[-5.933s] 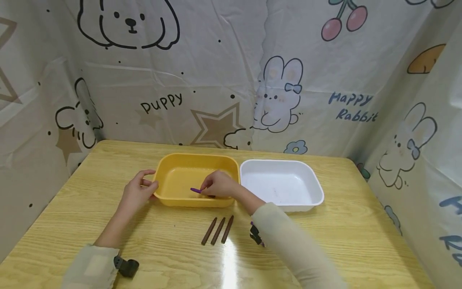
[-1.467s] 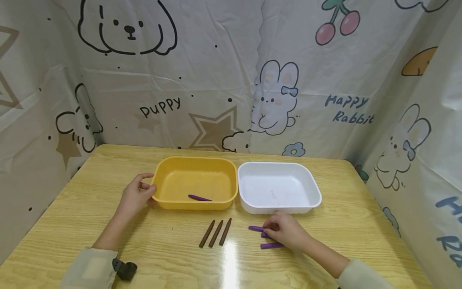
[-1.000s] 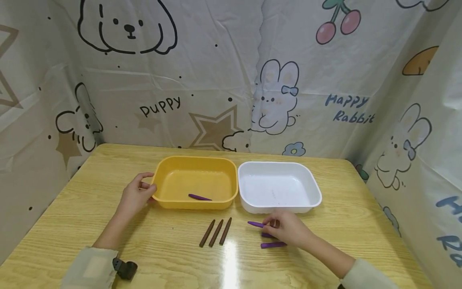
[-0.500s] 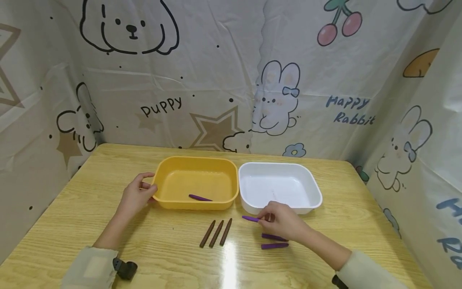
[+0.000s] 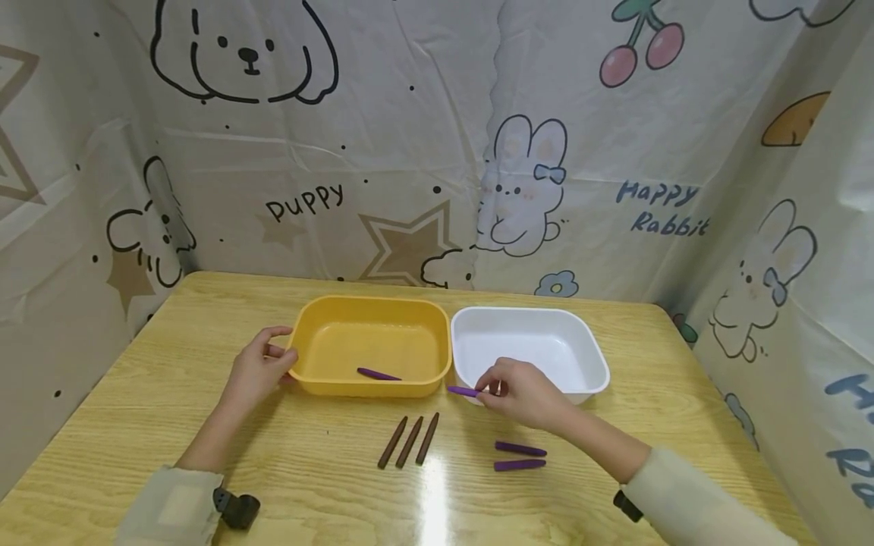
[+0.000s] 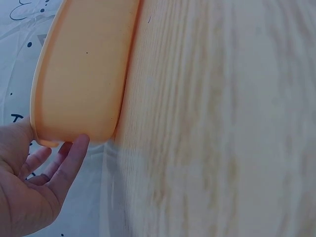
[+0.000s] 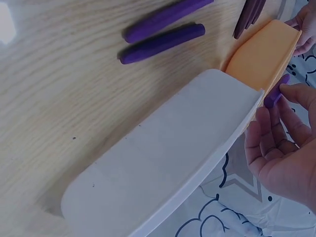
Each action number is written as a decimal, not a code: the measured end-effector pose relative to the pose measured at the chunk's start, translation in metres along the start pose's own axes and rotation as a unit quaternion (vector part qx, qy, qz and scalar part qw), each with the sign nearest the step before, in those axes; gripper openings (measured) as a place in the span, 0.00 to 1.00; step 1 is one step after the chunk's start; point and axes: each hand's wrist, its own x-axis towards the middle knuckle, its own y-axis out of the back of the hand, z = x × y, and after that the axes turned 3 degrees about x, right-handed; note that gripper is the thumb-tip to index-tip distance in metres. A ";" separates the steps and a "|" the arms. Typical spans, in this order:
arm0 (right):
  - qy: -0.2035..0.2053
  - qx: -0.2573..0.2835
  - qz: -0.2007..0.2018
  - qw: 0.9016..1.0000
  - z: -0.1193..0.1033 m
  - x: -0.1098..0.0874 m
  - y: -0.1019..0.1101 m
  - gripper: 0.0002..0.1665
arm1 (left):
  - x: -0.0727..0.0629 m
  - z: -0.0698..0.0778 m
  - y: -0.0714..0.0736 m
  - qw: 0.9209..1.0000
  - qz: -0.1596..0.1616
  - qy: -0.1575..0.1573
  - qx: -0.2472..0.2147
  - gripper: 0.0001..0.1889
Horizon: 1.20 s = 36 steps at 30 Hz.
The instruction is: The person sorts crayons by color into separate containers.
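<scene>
My right hand (image 5: 522, 394) pinches a purple crayon (image 5: 462, 391) by one end, between thumb and fingertips. The hand is over the near rim of the white bin (image 5: 598, 364), and the crayon's free end points left, close to the yellow bin's near right corner. A second purple crayon (image 5: 378, 374) lies inside the yellow bin (image 5: 369, 388). Two more purple crayons (image 5: 520, 449) lie side by side on the table. My left hand (image 5: 256, 371) holds the yellow bin's left end, thumb and fingers against its rim and wall.
Three brown crayons (image 5: 410, 441) lie slanted in a row in front of the yellow bin. Both bins stand edge to edge on the wooden table (image 5: 307, 478). A printed curtain (image 5: 396, 114) hangs behind and at the sides.
One purple crayon was set in the yellow bin and the right hand went back for another. It has since lifted that crayon and moved up and left. The left hand stayed put.
</scene>
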 end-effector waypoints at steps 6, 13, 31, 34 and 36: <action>-0.019 0.008 -0.004 1.000 -0.004 0.009 0.004 0.04 | 0.000 -0.001 0.000 1.000 0.000 -0.002 -0.001 0.25; -0.005 0.013 -0.005 1.000 -0.008 0.021 0.007 0.05 | 0.000 -0.002 0.001 1.000 0.002 -0.007 0.004 0.25; 0.007 0.016 0.009 1.000 -0.020 0.051 0.000 0.06 | 0.001 -0.001 0.000 1.000 0.001 -0.005 0.005 0.25; 0.006 0.016 0.005 1.000 -0.021 0.057 -0.004 0.06 | 0.001 -0.001 0.000 1.000 0.000 -0.003 0.005 0.25; 0.004 0.016 0.001 1.000 -0.022 0.060 -0.006 0.06 | 0.000 -0.001 0.000 1.000 -0.001 -0.004 0.003 0.25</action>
